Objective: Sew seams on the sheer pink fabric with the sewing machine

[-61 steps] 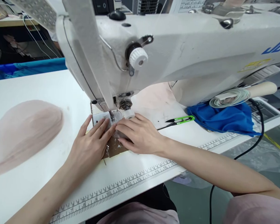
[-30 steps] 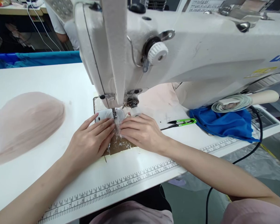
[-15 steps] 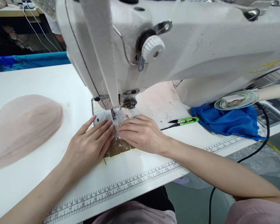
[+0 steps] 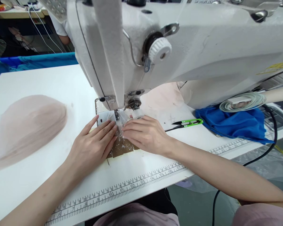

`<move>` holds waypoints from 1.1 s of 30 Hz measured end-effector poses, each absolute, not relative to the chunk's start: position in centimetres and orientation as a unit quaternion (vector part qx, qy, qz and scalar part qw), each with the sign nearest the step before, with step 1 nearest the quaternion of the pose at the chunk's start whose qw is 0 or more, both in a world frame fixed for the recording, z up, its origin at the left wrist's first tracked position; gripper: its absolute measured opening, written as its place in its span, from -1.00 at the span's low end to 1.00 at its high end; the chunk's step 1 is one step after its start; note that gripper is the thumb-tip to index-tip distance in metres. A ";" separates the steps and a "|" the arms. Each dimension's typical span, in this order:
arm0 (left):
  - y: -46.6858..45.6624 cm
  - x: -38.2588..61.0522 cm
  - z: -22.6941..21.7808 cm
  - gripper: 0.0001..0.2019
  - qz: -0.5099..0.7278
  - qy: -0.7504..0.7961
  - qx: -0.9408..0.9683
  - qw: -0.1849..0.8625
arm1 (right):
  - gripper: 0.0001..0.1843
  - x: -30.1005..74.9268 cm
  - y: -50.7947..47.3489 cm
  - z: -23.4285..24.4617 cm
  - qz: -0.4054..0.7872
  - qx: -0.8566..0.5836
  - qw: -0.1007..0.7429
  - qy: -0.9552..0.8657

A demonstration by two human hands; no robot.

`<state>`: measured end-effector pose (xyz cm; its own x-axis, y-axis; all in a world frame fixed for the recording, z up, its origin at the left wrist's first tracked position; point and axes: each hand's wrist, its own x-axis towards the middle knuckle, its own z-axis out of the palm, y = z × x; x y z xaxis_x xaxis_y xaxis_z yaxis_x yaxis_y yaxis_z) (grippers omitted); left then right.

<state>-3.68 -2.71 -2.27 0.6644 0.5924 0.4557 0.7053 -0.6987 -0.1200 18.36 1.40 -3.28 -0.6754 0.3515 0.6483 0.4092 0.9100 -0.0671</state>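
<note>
A white sewing machine [image 4: 103, 62] stands over the table, its presser foot [image 4: 117, 115] lowered close to the metal plate between my hands. Under the foot lies a small piece of thin, see-through whitish fabric [image 4: 119, 130]. My left hand [image 4: 93, 142] rests flat left of the foot, fingers stretched out and fingertips on the fabric's edge. On the other side, my right hand [image 4: 146, 134] has its fingers bent and pressed together on the fabric. Its fingertips are partly hidden by the sheer folds.
Sheer pink fabric [image 4: 33, 125] lies at left, with more pale pink cloth [image 4: 165, 95] behind the needle. Green-handled thread snips [image 4: 191, 122], blue cloth [image 4: 233, 124] and a rolled pale strip [image 4: 242, 102] lie at right. A printed ruler [image 4: 122, 190] runs along the front edge.
The whole view has shifted slightly, so things appear a little further right. Both hands keep nearly the same place by the presser foot.
</note>
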 end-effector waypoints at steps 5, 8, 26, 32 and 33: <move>-2.7 -3.6 -2.3 -0.74 -0.199 -0.363 -0.899 0.147 | -0.76 18.4 1.5 -3.2 -0.034 -0.217 0.335 -0.916; -2.7 -3.7 -2.4 -0.73 -0.201 -0.368 -0.897 0.141 | -0.77 18.4 1.6 -3.2 -0.021 -0.220 0.337 -0.915; -2.7 -3.7 -2.3 -0.71 -0.193 -0.378 -0.896 0.130 | -0.78 18.3 1.3 -3.5 -0.061 -0.239 0.325 -0.913; -2.7 -3.8 -2.4 -0.71 -0.198 -0.379 -0.894 0.132 | -0.78 18.5 1.1 -3.5 -0.031 -0.248 0.311 -0.917; -2.7 -3.8 -2.4 -0.71 -0.197 -0.379 -0.895 0.132 | -0.78 18.5 1.1 -3.5 -0.024 -0.250 0.307 -0.918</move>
